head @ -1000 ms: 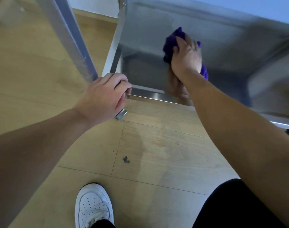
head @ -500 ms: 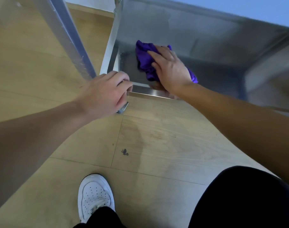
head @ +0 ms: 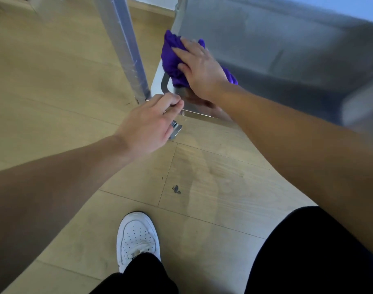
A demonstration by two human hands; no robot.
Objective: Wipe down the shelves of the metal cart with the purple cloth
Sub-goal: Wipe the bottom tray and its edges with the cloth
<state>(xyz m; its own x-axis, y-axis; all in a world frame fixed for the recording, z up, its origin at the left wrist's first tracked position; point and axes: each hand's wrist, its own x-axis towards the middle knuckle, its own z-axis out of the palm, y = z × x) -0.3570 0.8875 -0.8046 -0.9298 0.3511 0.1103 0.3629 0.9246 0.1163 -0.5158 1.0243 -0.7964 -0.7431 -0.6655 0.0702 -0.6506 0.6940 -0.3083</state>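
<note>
The metal cart's low shelf (head: 276,45) fills the upper right of the head view. The bunched purple cloth (head: 171,58) lies at the shelf's near left corner. My right hand (head: 202,73) presses flat on top of it, fingers spread toward the left rim, and hides much of the cloth. My left hand (head: 149,126) grips the shelf's near corner by the bracket, fingers curled over the edge. The shiny front rim (head: 202,117) reflects my right wrist.
A slanted metal post (head: 126,45) of the cart rises left of the shelf, close to my left hand. Wooden floor (head: 213,177) spreads below, with a small dark mark. My white shoe (head: 138,236) and a black trouser leg (head: 308,251) are near the bottom.
My right hand slid the cloth from the middle of the shelf leftward into the near left corner. My left hand stayed on the cart's corner, its fingers now less tightly wrapped.
</note>
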